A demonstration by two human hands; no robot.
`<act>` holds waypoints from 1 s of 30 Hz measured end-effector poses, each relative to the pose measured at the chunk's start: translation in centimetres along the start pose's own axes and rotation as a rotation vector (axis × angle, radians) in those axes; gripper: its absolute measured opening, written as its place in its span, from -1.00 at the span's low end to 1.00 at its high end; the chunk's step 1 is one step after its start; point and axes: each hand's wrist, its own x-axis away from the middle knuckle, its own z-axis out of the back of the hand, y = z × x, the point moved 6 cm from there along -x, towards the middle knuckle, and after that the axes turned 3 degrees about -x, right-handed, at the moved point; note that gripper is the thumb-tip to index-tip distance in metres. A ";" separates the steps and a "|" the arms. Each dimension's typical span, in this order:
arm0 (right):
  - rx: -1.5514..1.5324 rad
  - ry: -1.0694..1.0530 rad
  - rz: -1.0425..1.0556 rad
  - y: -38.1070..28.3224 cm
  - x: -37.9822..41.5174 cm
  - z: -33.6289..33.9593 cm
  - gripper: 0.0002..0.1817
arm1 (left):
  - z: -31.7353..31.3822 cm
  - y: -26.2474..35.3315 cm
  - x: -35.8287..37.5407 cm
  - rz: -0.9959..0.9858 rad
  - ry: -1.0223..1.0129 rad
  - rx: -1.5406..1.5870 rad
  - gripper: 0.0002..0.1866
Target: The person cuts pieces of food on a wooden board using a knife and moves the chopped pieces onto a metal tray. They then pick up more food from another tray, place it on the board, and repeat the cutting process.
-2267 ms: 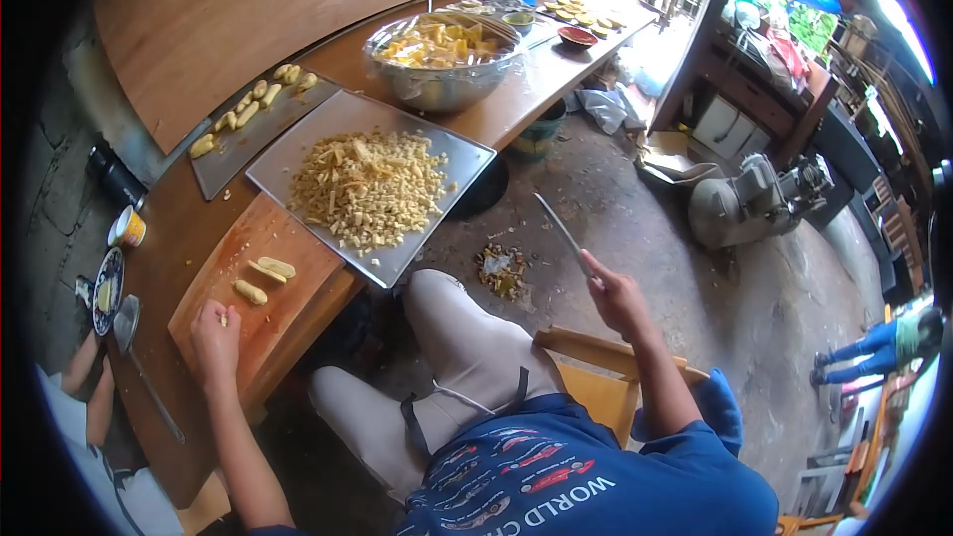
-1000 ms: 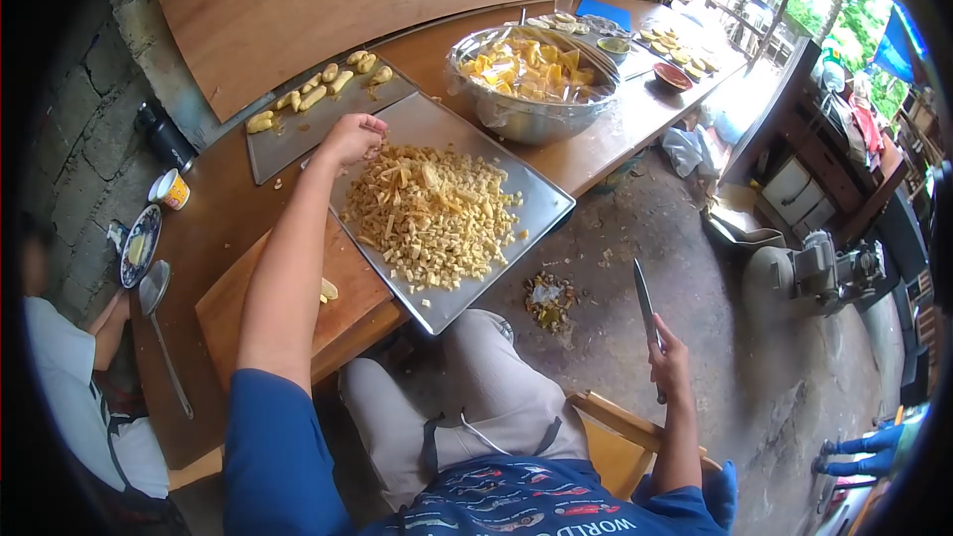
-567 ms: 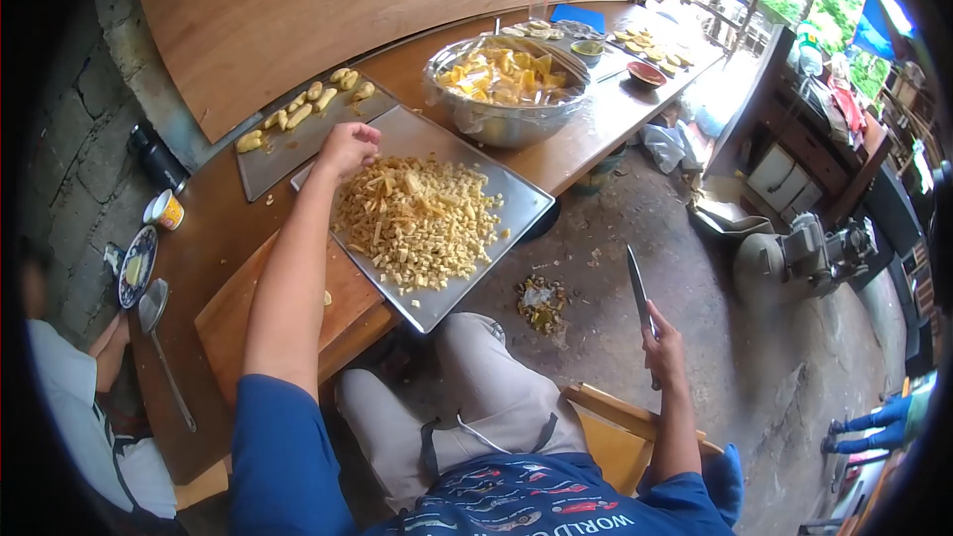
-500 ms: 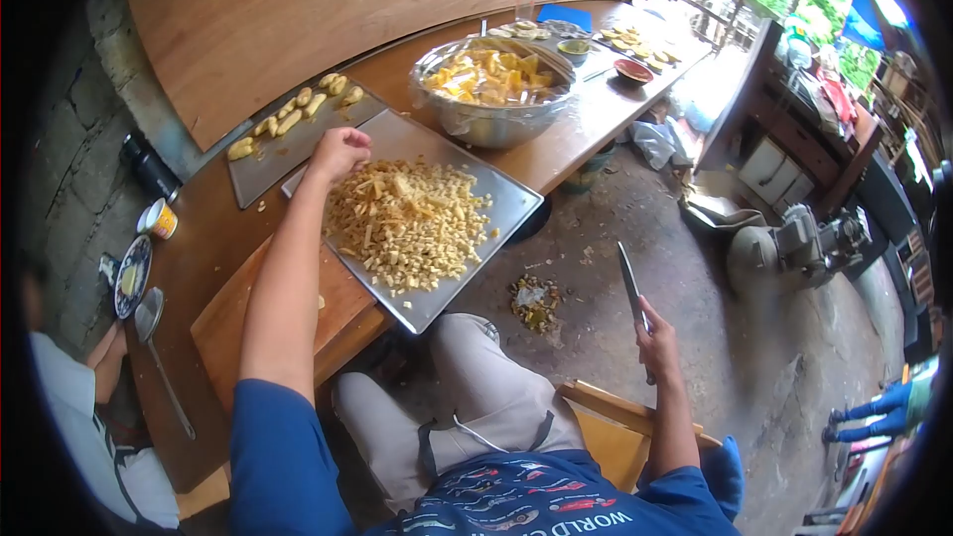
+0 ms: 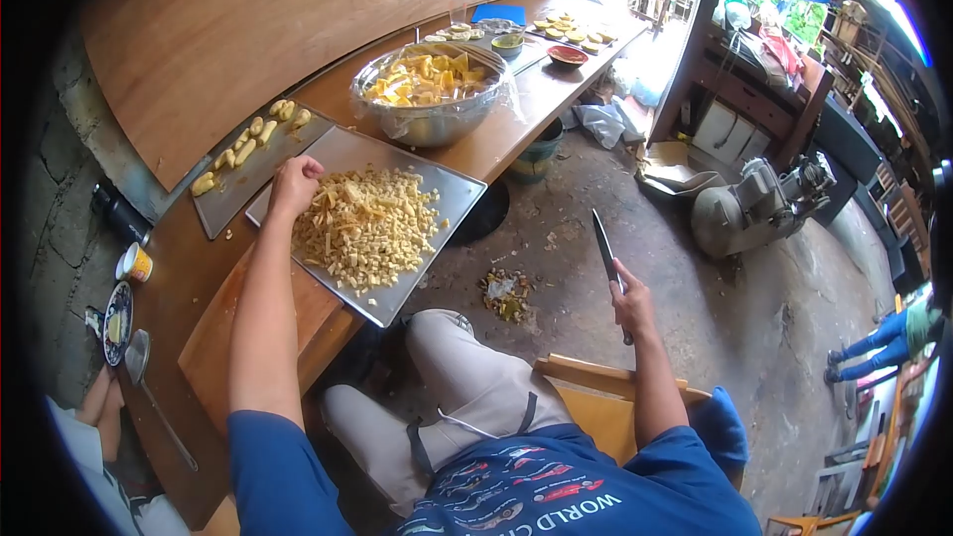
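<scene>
My left hand (image 5: 297, 186) is over the left edge of a metal tray (image 5: 449, 191), beside a heap of small pale-yellow diced pieces (image 5: 369, 228). Its fingers are closed together, and what they hold, if anything, is hidden. Out over the floor, to the right of the table, my right hand (image 5: 635, 306) grips a knife (image 5: 604, 243) by its handle, blade pointing up and away. Behind the tray, peeled bananas (image 5: 241, 152) lie on a second flat tray (image 5: 211, 210). A wooden board (image 5: 233, 323) rests near my left forearm.
A large metal bowl (image 5: 429, 131) of yellow-orange chunks under clear wrap stands beyond the tray. A red bowl (image 5: 568, 58) sits farther along. At left are a ladle (image 5: 149, 382), a patterned plate (image 5: 117, 326) and cups (image 5: 137, 262). Scraps (image 5: 506, 295) lie on the floor.
The view has turned a little to the right, so the scene sits farther left. My left hand remains by the heap's edge, and my right hand still holds the knife.
</scene>
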 end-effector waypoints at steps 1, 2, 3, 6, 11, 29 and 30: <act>0.000 0.002 0.004 0.9 -0.5 -0.2 -0.42 | 0.3 0.3 0.2 -0.001 0.004 0.002 -0.79; 0.034 0.006 0.062 2.1 -1.1 -0.7 -0.42 | 0.6 0.5 0.5 0.006 0.021 0.011 -0.78; 0.066 0.011 0.123 1.9 -1.3 -0.9 -0.42 | 0.8 0.7 0.7 0.013 0.042 0.020 -0.77; 0.053 -0.002 0.126 2.4 -1.3 -1.0 -0.43 | 1.1 0.6 1.1 0.120 0.077 0.083 -0.72; 0.021 -0.024 0.090 1.6 -0.2 -0.8 -0.43 | 0.0 -1.7 -0.1 -0.005 0.130 0.126 -0.72; -0.077 -0.135 0.086 1.6 -1.0 -1.9 -0.35 | 17.1 -2.6 19.0 0.155 -0.157 0.192 -0.60; -0.078 -0.135 0.088 1.1 -0.9 -2.0 -0.36 | 18.1 -4.0 22.1 0.194 -0.147 0.174 -0.60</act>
